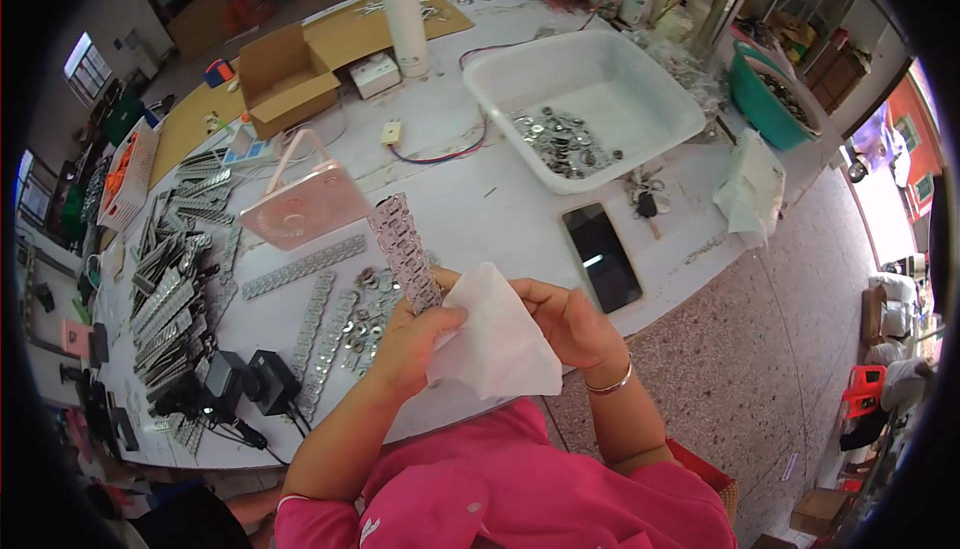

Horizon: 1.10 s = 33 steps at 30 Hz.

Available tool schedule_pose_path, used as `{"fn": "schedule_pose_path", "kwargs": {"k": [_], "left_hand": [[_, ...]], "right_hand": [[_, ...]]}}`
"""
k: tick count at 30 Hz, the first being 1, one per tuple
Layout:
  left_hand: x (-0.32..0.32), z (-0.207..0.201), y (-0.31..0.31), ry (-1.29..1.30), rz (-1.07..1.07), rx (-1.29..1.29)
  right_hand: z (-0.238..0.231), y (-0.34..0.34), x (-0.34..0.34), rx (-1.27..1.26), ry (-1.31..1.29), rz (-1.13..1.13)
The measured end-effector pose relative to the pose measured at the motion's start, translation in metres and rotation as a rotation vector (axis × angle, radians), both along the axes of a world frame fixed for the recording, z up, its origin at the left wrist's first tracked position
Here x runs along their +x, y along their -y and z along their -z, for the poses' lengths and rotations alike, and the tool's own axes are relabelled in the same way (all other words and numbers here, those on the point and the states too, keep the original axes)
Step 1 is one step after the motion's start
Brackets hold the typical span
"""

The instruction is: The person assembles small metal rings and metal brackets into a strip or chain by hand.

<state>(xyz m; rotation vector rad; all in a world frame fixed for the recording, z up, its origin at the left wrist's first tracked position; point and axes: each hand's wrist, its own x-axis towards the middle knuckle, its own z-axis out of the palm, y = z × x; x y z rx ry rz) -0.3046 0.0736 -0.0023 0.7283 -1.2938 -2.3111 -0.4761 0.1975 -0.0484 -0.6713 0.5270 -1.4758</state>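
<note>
White and creased, a thin sheet (500, 339) hangs near the table's (520, 239) edge, covering some fingertips. The left hand (410, 344) grips it with a metal strip (400, 244), whose lower end is hidden; the right hand (575, 324) curls beside it, its hold unclear. Strips heap (165, 319) leftward on the white tabletop; beyond lie speckled floor (760, 339) and small, indistinct windows (87, 67).

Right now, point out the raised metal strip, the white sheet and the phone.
Metal strip (404, 251): head view, middle of its linked face.
White sheet (497, 337): head view, middle of its surface.
Phone (602, 257): head view, dark screen.
</note>
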Motion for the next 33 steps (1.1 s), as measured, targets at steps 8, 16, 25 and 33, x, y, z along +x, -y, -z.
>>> {"fn": "schedule_pose_path", "kwargs": {"k": [8, 16, 25, 33], "left_hand": [[0.045, 0.019, 0.014, 0.172, -0.099, -0.132], [0.048, 0.016, 0.02, 0.092, -0.023, -0.299], [0.055, 0.055, 0.025, 0.01, -0.094, 0.189], [0.028, 0.051, -0.005, 0.035, -0.047, 0.238]], "right_hand": [[0.003, 0.023, 0.043, 0.212, 0.145, -0.047], [0.011, 0.024, 0.051, 0.28, 0.118, -0.027], [0.013, 0.027, 0.062, 0.424, 0.335, 0.481], [-0.013, 0.007, 0.03, 0.434, -0.336, 0.752]]}}
